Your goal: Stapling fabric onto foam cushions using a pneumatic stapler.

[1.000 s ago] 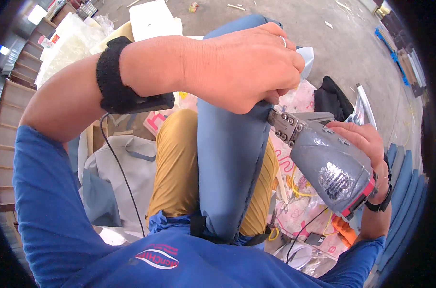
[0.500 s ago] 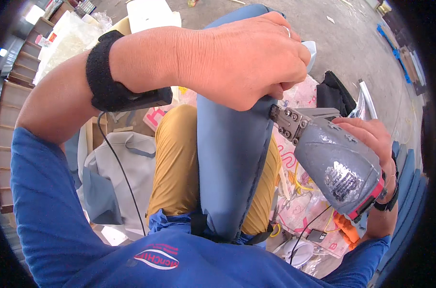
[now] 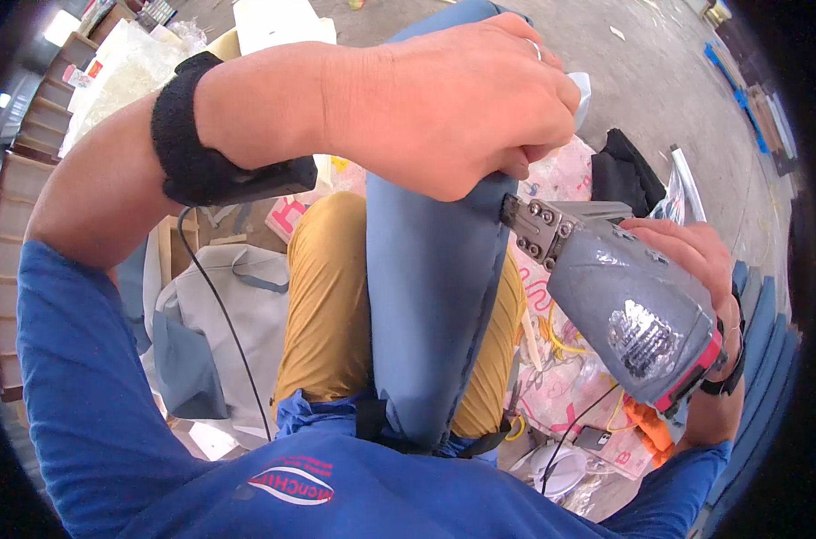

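Fingers of the left hand [image 3: 466,103], upper centre of frame, were curled down together on the edge of the blue padded piece [image 3: 435,296]; the thumb showed, the other tips were hidden. Fingers of the right hand [image 3: 691,256], right of centre, were wrapped around the grey power tool [image 3: 623,305], most of the grip out of sight behind its body. Blue piece lay lengthwise from upper centre to lower centre, over the trousers [image 3: 322,296]; likely the lap served as its support, leaving both hands free. Tool sat slanted, its metal nose [image 3: 538,229] at the piece's right edge just below the left thumb; judged that the left grip steadied that edge against the nose. Counts: hands, 2; padded piece on lap, 1; tool, 1; black wristbands [image 3: 188,130], 2, one per arm; thin black cables [image 3: 217,301], 2; ring [image 3: 539,51], 1, left hand; orange cloth [image 3: 650,431], 1, lower right; white tub [image 3: 565,467], 1, lower right. Blue panels [image 3: 765,359], far right: several, overlapping, exact number not readable.
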`<state>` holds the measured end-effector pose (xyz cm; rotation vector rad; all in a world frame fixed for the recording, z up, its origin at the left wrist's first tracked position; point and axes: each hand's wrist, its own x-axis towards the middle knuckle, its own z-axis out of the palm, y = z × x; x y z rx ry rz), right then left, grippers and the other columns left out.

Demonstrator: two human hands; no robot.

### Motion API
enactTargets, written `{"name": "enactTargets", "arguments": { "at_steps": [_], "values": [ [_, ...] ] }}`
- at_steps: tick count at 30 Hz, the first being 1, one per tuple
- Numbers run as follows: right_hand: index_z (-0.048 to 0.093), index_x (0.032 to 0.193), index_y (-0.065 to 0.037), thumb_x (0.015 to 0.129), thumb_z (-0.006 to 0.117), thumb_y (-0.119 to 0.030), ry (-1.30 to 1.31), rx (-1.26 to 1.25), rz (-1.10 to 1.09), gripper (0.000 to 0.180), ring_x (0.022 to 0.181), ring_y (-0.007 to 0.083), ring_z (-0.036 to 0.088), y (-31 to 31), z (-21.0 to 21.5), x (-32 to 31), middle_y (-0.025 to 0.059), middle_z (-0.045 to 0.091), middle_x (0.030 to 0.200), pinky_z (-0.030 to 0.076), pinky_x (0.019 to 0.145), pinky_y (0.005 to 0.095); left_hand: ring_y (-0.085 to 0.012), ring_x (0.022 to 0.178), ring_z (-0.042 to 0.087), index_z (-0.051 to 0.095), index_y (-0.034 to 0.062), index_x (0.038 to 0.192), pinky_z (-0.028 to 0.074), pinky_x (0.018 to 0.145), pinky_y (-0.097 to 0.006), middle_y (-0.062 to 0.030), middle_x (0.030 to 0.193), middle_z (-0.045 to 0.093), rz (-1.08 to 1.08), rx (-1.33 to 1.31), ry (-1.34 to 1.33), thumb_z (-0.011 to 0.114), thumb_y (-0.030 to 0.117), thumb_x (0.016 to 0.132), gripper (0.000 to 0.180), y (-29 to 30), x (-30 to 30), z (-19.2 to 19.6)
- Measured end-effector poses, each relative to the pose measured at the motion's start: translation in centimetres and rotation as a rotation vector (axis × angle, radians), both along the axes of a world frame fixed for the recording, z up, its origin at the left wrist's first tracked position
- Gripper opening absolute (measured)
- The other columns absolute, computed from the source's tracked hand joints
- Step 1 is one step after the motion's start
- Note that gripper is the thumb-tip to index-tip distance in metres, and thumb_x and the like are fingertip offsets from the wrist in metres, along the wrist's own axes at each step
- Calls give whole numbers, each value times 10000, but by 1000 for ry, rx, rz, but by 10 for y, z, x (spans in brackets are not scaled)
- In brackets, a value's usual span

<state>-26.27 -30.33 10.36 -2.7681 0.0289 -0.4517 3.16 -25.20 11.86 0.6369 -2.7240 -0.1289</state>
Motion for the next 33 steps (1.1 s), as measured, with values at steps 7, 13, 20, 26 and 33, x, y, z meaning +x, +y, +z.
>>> {"name": "enactTargets", "arguments": {
  "at_steps": [7, 13, 20, 26, 33],
  "values": [
    [608, 1100, 52, 803, 673, -233, -59, 103, -148, 416, 878, 340, 700, 10, -15, -38, 224, 670, 1051, 555, 719, 339, -273, 906, 600, 610, 40, 772, 394, 911, -418, -84, 856, 602, 72, -40, -17, 659, 87, 743, 74, 2, 4, -4],
    [559, 896, -33, 652, 716, 29, -107, 595, -954, 297, 744, 234, 575, 60, -181, -111, 96, 588, 806, 484, 702, 360, -286, 1034, 555, 581, 31, 786, 337, 1006, -441, -79, 1014, 606, 114, 70, 37, 684, 95, 754, 126, 10, 17, -11],
    [650, 881, -5, 664, 647, -71, 535, 415, -1309, 226, 831, 450, 622, 175, -385, -194, 253, 648, 809, 491, 732, 505, -317, 1298, 430, 570, 92, 1245, 302, 1099, -430, -128, 1391, 470, 503, -246, 339, 664, 271, 862, 433, 20, 28, -52],
    [657, 992, -11, 660, 729, -137, 700, 679, -1341, 362, 881, 417, 649, 265, -427, -223, 233, 676, 889, 521, 801, 458, -342, 1278, 454, 497, 65, 1343, 330, 1091, -406, -182, 1344, 514, 732, 46, 610, 593, 497, 902, 625, 1, 42, -67],
    [616, 1173, 54, 933, 596, -242, -45, 938, -1166, 382, 911, 194, 667, 171, -321, -114, 121, 691, 955, 524, 789, 318, -378, 1368, 339, 357, -55, 1408, 250, 1138, -408, -267, 1438, 389, 962, 56, 894, 455, 439, 978, 663, 1, 16, -126]
  ]
}}
